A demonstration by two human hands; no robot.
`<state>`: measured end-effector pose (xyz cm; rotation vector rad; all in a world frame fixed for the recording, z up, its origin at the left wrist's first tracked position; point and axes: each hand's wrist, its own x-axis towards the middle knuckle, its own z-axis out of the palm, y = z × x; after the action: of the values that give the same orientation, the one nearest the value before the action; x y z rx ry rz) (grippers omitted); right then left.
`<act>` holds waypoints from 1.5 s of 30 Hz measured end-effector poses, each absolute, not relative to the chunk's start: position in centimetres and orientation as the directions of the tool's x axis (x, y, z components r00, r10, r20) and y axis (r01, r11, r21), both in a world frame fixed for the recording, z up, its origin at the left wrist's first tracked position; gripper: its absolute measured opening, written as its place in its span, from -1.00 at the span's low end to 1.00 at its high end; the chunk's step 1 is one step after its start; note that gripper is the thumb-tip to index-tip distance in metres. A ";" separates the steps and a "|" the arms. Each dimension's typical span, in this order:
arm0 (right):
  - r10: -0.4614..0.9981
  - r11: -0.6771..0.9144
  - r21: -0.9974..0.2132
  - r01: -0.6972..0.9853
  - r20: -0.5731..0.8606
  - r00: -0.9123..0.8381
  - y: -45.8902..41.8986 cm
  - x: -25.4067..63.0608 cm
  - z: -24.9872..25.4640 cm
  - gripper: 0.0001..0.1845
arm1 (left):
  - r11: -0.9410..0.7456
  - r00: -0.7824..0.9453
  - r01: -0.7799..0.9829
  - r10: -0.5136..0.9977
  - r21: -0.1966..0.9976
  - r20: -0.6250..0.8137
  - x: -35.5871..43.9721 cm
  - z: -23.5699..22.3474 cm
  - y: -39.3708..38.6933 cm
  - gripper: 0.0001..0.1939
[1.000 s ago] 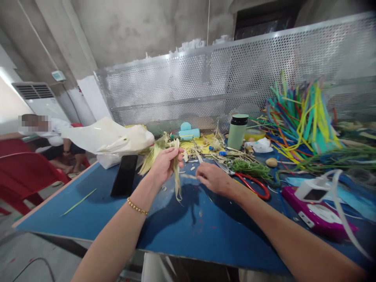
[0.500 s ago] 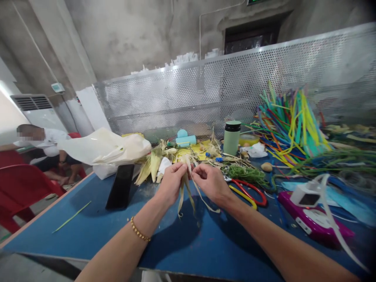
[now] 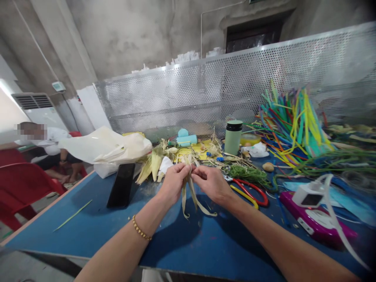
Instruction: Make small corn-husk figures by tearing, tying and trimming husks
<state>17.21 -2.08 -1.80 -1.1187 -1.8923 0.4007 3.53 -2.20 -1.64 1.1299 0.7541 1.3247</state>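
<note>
Pale dried corn husk strips (image 3: 192, 194) hang between my two hands, their curled ends dangling over the blue table. My left hand (image 3: 177, 178) pinches the bundle near its top. Close against it, my right hand (image 3: 210, 181) has thumb and fingers closed on the strips from the other side. Part of the bundle is hidden behind my fingers. Just beyond my hands lie larger dried corn husks (image 3: 155, 162). Scissors with red and yellow handles (image 3: 249, 192) rest to the right of my right hand.
A black phone (image 3: 121, 186) and a white plastic bag (image 3: 117, 150) lie left. A green flask (image 3: 233, 139) stands behind, near green string (image 3: 245, 174) and colourful strips (image 3: 299, 129). A purple power strip (image 3: 317, 221) with a charger is at right. A person (image 3: 53, 143) sits far left.
My right hand has moved in closer to my left, and the husk strip it holds now lies nearer the bundle. The hanging ends have shifted slightly.
</note>
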 end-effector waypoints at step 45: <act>0.858 0.509 -0.783 0.358 0.494 -0.140 -2.0 19.0 0.9 -0.81 | -0.300 0.218 0.088 0.936 0.950 0.276 2.4 -1.5 -1.7 -0.80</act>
<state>18.97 -2.04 0.89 -1.0337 -1.7234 0.6081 2.38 -1.72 -1.48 1.6040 0.9859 1.2014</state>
